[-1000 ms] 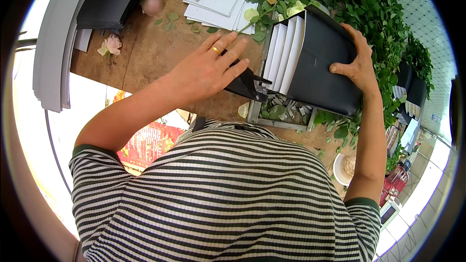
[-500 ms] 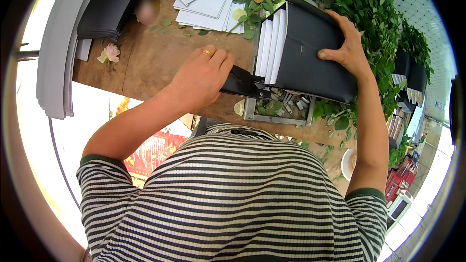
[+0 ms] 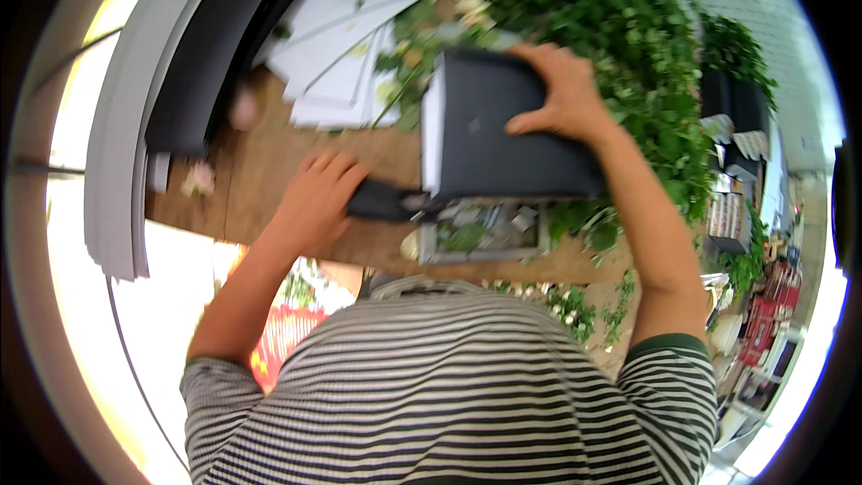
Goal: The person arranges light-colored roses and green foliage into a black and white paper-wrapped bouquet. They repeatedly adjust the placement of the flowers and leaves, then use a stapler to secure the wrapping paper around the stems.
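My left hand is closed around the handle of a black stapler. The stapler's metal jaw end meets the near left corner of a black-wrapped bundle. White layered sheets show at the bundle's left edge, and a small mark like a staple shows on its black face. My right hand grips the bundle's far right side, thumb on top and fingers over the far edge. Beneath the near side sits a grey metal frame holding leaves and small scraps. Motion blurs the view.
White paper sheets lie at the far left. Black and grey sheets hang along the left side. Leafy rose stems are heaped at the right and back. One pale rose rests on the wooden table.
The view has shifted, so bundle and hands appear further left. The bundle's black cover lies flatter, with less of its white layers visible. Both hands keep their hold.
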Demonstrator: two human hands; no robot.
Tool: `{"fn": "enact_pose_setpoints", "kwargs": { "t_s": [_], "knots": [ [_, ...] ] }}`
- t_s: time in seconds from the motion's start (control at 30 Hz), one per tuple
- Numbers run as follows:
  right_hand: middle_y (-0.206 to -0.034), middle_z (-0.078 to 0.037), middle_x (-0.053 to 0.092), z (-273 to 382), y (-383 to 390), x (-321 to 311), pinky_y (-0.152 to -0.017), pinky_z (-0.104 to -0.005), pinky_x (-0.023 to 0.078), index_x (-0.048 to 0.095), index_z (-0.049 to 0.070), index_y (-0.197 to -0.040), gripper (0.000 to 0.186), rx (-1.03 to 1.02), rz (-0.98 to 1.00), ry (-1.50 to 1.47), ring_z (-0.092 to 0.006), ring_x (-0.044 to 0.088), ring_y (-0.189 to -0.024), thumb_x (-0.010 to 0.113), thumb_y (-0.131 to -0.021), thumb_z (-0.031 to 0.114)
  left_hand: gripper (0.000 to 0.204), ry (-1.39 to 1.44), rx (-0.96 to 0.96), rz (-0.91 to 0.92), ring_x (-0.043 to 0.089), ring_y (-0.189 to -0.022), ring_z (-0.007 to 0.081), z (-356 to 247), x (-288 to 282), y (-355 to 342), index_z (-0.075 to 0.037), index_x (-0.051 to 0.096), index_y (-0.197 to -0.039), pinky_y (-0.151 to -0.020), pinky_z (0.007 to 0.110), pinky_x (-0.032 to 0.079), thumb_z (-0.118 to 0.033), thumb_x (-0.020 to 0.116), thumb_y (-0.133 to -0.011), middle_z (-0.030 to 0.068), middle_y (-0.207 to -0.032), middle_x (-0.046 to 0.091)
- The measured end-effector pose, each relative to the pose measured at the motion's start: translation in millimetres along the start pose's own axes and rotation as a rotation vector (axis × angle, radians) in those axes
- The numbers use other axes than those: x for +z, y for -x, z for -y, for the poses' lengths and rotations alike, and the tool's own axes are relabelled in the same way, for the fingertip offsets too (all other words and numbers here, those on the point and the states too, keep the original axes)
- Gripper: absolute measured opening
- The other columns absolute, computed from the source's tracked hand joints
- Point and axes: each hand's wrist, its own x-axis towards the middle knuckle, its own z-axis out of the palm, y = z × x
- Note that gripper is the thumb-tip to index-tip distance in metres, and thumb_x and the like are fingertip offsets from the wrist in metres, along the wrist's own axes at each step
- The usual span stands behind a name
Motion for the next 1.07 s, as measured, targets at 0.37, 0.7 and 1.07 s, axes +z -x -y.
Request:
{"fn": "enact_pose_setpoints", "kwargs": {
  "t_s": [0.37, 0.7, 1.07],
  "knots": [
    [-0.112, -0.009, 0.059, -20.5, 3.3, -0.7, -0.085, -0.0434, 0.035, 0.051, 0.016, -0.131, 0.096, 0.005, 0.041, -0.052, -0.0305, 0.052, -0.108, 0.079, -0.049, 0.059, 0.04, 1.436, -0.49, -0.168, 0.058, -0.091, 0.0144, -83.6, 11.1, -148.1, 0.0, 0.056, -0.114, -0.078, 0.028, 0.045, -0.019, 0.069, -0.082, 0.0062, -0.101, 0.063],
    [-0.116, -0.02, 0.057, 49.9, 43.9, -7.7, -0.096, -0.0396, 0.044, 0.037, -0.002, -0.133, 0.075, 0.214, -0.249, -0.82, -0.0328, 0.058, -0.107, 0.073, -0.072, 0.022, 0.114, 0.882, -0.101, -0.111, 0.048, -0.119, 0.0244, -96.7, 40.8, -169.6, -0.008, -0.008, -0.147, -0.1, 0.036, 0.04, -0.017, 0.079, -0.073, 0.015, -0.135, 0.039],
    [-0.133, -0.01, 0.052, -82.8, 154.6, -84.9, -0.105, -0.0305, 0.035, 0.039, 0.008, -0.142, 0.071, 0.431, 0.264, -0.852, -0.0198, 0.051, -0.122, 0.067, -0.077, 0.012, 0.065, -0.131, 0.225, 0.203, 0.023, -0.14, 0.0358, -113.9, 19.7, -184.2, -0.016, 0.047, -0.138, -0.112, 0.051, 0.016, -0.059, 0.047, -0.089, 0.0133, -0.15, 0.03]
  ]
}}
